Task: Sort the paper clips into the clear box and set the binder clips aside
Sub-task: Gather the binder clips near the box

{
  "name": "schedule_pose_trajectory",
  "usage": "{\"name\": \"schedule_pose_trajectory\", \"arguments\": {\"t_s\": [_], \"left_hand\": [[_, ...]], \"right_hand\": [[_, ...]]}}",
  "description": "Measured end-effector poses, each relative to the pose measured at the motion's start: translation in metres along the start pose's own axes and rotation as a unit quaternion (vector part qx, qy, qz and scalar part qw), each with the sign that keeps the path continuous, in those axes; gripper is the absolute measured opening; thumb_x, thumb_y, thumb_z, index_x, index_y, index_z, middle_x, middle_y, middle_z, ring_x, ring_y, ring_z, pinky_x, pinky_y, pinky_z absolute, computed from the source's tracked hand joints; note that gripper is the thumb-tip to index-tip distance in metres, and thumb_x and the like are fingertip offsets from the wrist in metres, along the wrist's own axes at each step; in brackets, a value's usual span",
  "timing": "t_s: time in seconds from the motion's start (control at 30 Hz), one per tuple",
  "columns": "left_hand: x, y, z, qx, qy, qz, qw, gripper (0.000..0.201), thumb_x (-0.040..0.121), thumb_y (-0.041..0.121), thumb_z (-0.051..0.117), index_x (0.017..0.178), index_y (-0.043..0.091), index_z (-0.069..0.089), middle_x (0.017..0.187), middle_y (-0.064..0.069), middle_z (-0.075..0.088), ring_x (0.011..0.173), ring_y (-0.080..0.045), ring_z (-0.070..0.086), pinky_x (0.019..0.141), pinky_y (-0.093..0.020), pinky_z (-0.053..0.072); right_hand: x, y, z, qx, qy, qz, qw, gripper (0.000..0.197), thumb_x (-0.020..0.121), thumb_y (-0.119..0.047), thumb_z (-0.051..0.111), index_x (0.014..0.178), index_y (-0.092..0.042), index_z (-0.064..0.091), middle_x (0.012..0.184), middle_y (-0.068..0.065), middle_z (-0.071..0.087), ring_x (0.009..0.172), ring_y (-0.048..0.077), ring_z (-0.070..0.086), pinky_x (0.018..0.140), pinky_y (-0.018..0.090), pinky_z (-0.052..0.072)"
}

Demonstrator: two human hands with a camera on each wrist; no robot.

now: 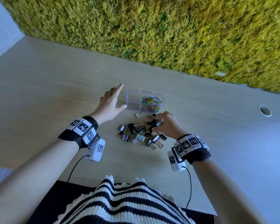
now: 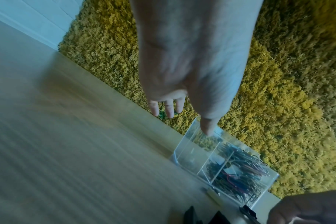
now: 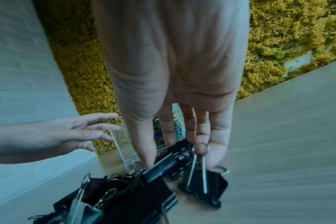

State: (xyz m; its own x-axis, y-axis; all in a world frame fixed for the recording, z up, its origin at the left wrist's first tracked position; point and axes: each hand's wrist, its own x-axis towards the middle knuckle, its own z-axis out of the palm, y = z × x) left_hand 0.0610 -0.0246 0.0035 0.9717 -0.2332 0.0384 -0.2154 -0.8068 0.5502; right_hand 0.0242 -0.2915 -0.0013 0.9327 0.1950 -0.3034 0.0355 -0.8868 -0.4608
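Coloured paper clips (image 1: 152, 102) are being held in the right compartment of the clear box (image 1: 132, 101), which is standing on the wooden table (image 1: 55, 88) just beyond a scatter of binder clips (image 1: 139, 132). Black clips at the pile's right edge are being gathered by the right hand (image 1: 166, 125), fingers curled down around them, though exactly how many are gripped is hard to tell. The left hand (image 1: 110, 102) is being held beside the box's left wall, fingers spread and straight, thumb near its corner; contact cannot be confirmed.

Pale wood desk (image 1: 200, 101), moss wall (image 1: 152, 29)
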Motion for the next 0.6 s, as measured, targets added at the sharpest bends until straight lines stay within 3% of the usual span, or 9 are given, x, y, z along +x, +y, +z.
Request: {"name": "schedule_pose_trajectory", "arguments": {"t_s": [0.1, 0.17, 0.27, 0.4, 0.6], "left_hand": [[0.012, 0.002, 0.0, 0.009, -0.014, 0.015, 1.0, 0.081, 0.089, 0.035, 0.06, 0.15, 0.027, 0.007, 0.151, -0.002, 0.026, 0.133, -0.027, 0.031, 0.107, -0.052, 0.028], [0.018, 0.002, 0.002, 0.021, -0.019, 0.023, 0.999, 0.076, 0.089, 0.034, 0.059, 0.15, 0.027, 0.013, 0.15, 0.0, 0.031, 0.131, -0.024, 0.034, 0.106, -0.049, 0.029], [0.023, 0.003, 0.005, 0.03, -0.013, 0.029, 0.999, 0.065, 0.091, 0.032, 0.057, 0.147, 0.023, 0.027, 0.143, 0.0, 0.041, 0.127, -0.023, 0.039, 0.101, -0.045, 0.031], [0.026, 0.004, 0.01, 0.006, -0.011, 0.023, 1.0, 0.064, 0.092, 0.032, 0.056, 0.148, 0.023, 0.026, 0.135, 0.003, 0.05, 0.12, -0.023, 0.045, 0.098, -0.045, 0.031], [0.027, 0.001, 0.012, -0.007, -0.002, 0.023, 1.0, 0.063, 0.091, 0.03, 0.059, 0.147, 0.023, 0.03, 0.134, 0.003, 0.052, 0.116, -0.024, 0.048, 0.097, -0.044, 0.032]], "right_hand": [[-0.003, -0.002, 0.0, -0.009, 0.003, -0.015, 1.0, 0.04, 0.074, -0.017, 0.072, 0.113, -0.014, 0.062, 0.114, 0.009, 0.054, 0.098, 0.023, 0.055, 0.076, 0.026, 0.044], [-0.008, -0.001, 0.0, -0.009, 0.001, -0.022, 1.0, 0.043, 0.074, -0.013, 0.07, 0.116, -0.013, 0.061, 0.118, 0.009, 0.053, 0.094, 0.021, 0.055, 0.073, 0.023, 0.042], [-0.013, 0.0, 0.001, -0.018, -0.013, -0.029, 0.999, 0.057, 0.07, -0.023, 0.077, 0.122, -0.015, 0.057, 0.118, 0.004, 0.048, 0.089, 0.016, 0.052, 0.065, 0.015, 0.038], [-0.015, 0.001, 0.008, -0.044, -0.008, -0.027, 0.999, 0.058, 0.066, -0.031, 0.081, 0.117, -0.016, 0.057, 0.115, 0.003, 0.048, 0.09, 0.02, 0.055, 0.077, 0.028, 0.049], [-0.017, -0.003, 0.009, -0.048, 0.018, -0.029, 0.998, 0.036, 0.071, -0.015, 0.07, 0.105, -0.017, 0.061, 0.107, 0.002, 0.053, 0.083, 0.022, 0.057, 0.07, 0.033, 0.049]]}}
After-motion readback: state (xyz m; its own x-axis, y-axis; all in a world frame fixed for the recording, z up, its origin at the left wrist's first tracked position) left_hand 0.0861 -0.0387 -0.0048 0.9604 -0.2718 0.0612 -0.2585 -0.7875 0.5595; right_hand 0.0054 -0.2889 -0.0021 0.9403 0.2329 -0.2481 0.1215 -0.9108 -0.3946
